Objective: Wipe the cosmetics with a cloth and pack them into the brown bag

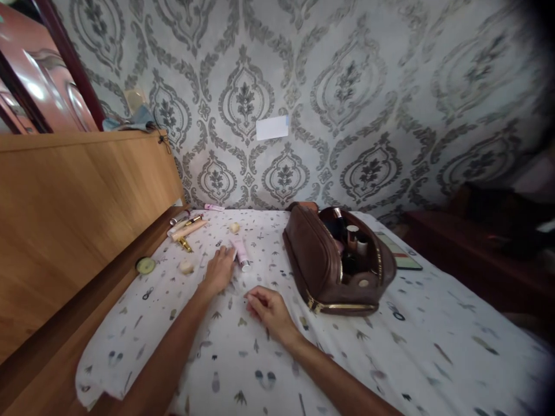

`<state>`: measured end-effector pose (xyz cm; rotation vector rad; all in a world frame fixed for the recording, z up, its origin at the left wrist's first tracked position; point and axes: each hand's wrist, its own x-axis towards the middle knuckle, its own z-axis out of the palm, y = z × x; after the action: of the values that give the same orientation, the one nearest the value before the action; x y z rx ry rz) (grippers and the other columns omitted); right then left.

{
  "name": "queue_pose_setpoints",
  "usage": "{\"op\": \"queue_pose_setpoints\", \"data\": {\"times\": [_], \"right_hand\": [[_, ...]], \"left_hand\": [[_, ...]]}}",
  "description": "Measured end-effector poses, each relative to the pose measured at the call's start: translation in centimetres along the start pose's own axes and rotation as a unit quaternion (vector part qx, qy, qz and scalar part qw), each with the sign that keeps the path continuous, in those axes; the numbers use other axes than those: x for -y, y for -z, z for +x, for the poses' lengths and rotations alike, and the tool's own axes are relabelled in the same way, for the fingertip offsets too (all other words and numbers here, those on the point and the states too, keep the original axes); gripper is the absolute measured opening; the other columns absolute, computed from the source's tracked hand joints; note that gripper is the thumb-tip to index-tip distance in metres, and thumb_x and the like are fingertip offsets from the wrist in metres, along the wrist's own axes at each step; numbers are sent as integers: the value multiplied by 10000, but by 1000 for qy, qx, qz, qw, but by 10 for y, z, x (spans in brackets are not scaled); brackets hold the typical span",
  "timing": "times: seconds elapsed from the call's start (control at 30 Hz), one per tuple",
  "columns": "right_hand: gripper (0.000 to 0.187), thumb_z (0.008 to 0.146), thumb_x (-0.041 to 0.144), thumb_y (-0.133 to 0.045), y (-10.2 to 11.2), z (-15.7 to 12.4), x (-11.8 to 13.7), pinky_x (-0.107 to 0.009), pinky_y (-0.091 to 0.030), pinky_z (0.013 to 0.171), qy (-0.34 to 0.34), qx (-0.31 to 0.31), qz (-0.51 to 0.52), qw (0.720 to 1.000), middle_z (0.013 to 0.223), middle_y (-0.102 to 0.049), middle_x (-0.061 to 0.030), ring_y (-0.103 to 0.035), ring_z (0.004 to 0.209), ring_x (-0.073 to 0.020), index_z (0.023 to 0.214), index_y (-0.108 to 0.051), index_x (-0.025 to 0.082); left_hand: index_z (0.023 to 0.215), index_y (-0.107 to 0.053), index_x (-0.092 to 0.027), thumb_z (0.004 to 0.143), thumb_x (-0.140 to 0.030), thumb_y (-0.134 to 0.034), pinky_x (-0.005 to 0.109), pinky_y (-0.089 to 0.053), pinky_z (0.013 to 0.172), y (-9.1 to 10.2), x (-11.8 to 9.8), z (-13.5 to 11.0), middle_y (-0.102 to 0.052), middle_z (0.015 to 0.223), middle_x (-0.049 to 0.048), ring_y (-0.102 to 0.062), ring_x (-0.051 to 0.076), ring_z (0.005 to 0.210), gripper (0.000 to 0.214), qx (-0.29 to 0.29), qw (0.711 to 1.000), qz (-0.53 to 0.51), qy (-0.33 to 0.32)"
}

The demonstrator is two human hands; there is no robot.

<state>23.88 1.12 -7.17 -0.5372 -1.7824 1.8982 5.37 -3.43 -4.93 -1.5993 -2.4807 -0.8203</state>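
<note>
Reaching across the bed (433, 346), the left grip (219, 270) lies flat and open, fingertips against the pink tube (241, 253), nothing clasped. The right grip (267, 306) rests on the sheet nearby, fingers curled under; whether it holds anything, I can't tell. The brown bag (316, 260) gapes unzipped just to the right.

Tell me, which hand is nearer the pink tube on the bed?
Left. The left hand lies right beside the pink tube, fingertips at its side. The right hand rests further back, nearer the person, apart from the tube.
</note>
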Motion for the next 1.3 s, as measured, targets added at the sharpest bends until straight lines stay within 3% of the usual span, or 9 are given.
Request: {"op": "queue_pose_setpoints", "data": {"times": [0.07, 0.2, 0.33, 0.43, 0.57, 0.7, 0.93, 1.07, 1.3], "right_hand": [[338, 708, 522, -727, 3, 1, 3, -240, -380, 469, 2, -23, 47, 999, 617, -616, 11, -535, 509, -125, 768, -649, 199], [493, 687, 514, -784, 7, 3, 9, -249, -462, 539, -10, -57, 177, 983, 902, -686, -41, -664, 720, -174, 1064, -666, 220], [486, 670, 467, -830, 11, 4, 10, -244, -491, 590, -28, -22, 304, 952, 914, -687, -39, -662, 753, -155, 1050, -687, 200], [408, 640, 393, -870, 14, 6, 9, -211, -477, 583, -25, -14, 341, 940, 785, -667, 3, -618, 661, -102, 944, -712, 172], [350, 649, 384, -870, 16, 7, 8, -198, -475, 596, -39, -29, 365, 930, 748, -662, 18, -601, 627, -77, 863, -708, 159], [383, 624, 389, -884, 14, 5, 10, -199, -460, 576, -54, 10, 374, 926, 715, -650, 28, -605, 626, -86, 855, -690, 153], [342, 652, 305, -881, 16, 3, 15, -180, -482, 643, -63, 31, 402, 913, 774, -679, 23, -652, 714, -85, 881, -672, 160], [310, 645, 222, -881, 17, 4, 14, -180, -531, 733, -53, 34, 415, 908, 778, -672, 39, -649, 703, -65, 867, -673, 160], [337, 596, 134, -893, 18, 10, 6, -207, -547, 861, -54, -12, 476, 878, 869, -730, 27, -689, 819, -84, 864, -692, 161]], "left_hand": [[1233, -543, -143, 928, -195, -461, 457, -458, 939, 9, -1, -2, -549, 1204, 176, -541, 306, 1134, 320, -6, 1000, -17, -11], [1302, -480, -172, 984, -311, -409, 347, -451, 977, 26, -15, -13, -581, 1193, 110, -566, 221, 1122, 354, 8, 990, -119, -75], [1290, -522, -167, 972, -335, -450, 335, -445, 977, 23, -40, -30, -601, 1172, 105, -569, 220, 1113, 366, 57, 953, -256, -149], [1341, -499, -171, 983, -320, -420, 368, -417, 1021, 12, -52, -38, -583, 1209, 123, -536, 232, 1164, 396, 39, 959, -213, -185], [1418, -431, -200, 996, -304, -378, 397, -427, 1021, 3, -52, -43, -547, 1271, 132, -512, 245, 1198, 438, -14, 967, -100, -232], [1331, -518, -171, 990, -282, -393, 392, -469, 945, 0, -50, -46, -578, 1201, 148, -544, 263, 1135, 380, -75, 953, -14, -295], [1271, -519, -160, 1017, -274, -287, 361, -444, 990, 4, -54, -46, -594, 1186, 123, -560, 212, 1129, 362, -88, 962, -156, -208], [1235, -532, -173, 1015, -272, -296, 370, -450, 972, 1, -51, -47, -624, 1121, 102, -573, 207, 1078, 337, -60, 960, -169, -216], [1334, -453, -180, 1003, -310, -350, 401, -441, 1002, -5, -52, -47, -564, 1233, 131, -538, 231, 1166, 371, -69, 961, -172, -205]]}}
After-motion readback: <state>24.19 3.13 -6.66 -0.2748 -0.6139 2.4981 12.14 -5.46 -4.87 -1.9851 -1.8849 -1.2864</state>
